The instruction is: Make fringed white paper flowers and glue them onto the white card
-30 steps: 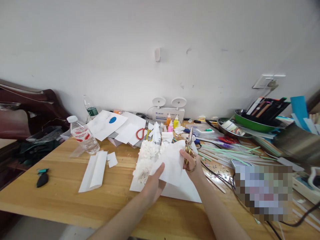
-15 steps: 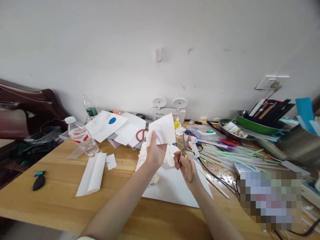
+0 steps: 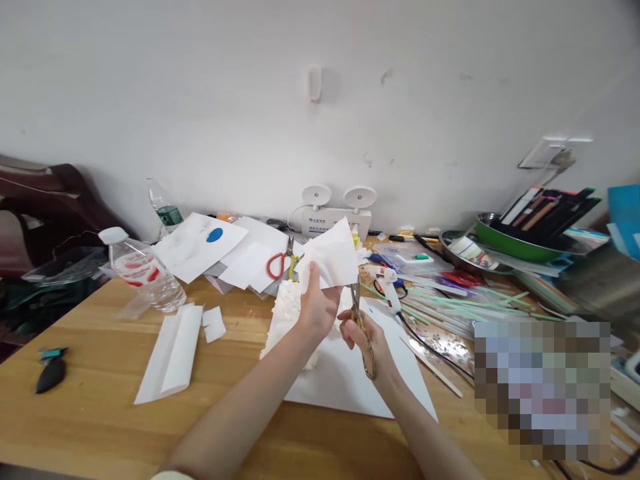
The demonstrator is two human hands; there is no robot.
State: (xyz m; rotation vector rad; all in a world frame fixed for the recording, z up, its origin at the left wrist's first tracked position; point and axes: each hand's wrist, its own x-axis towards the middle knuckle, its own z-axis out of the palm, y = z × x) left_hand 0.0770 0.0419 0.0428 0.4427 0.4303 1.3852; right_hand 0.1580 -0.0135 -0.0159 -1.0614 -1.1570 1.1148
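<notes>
My left hand (image 3: 315,308) is closed on a white sheet of paper (image 3: 331,260), held upright above the table. Just to its right, my right hand (image 3: 364,337) grips gold-handled scissors (image 3: 361,320), whose blades point up and meet the paper's lower edge. Under both hands lie a large white sheet (image 3: 350,377) and a lumpy heap of white shredded material (image 3: 287,313).
A wooden table (image 3: 100,413) carries a plastic water bottle (image 3: 143,270), folded paper strips (image 3: 173,353), loose sheets, red-handled scissors (image 3: 277,265), a white glue gun (image 3: 387,287), green straws (image 3: 450,303) and a green bowl of tools (image 3: 520,240). A black object (image 3: 50,373) lies at the left.
My left hand lifted the paper from the table to an upright hold. My right hand brought the scissors over to the paper's lower edge. The view shifted slightly right.
</notes>
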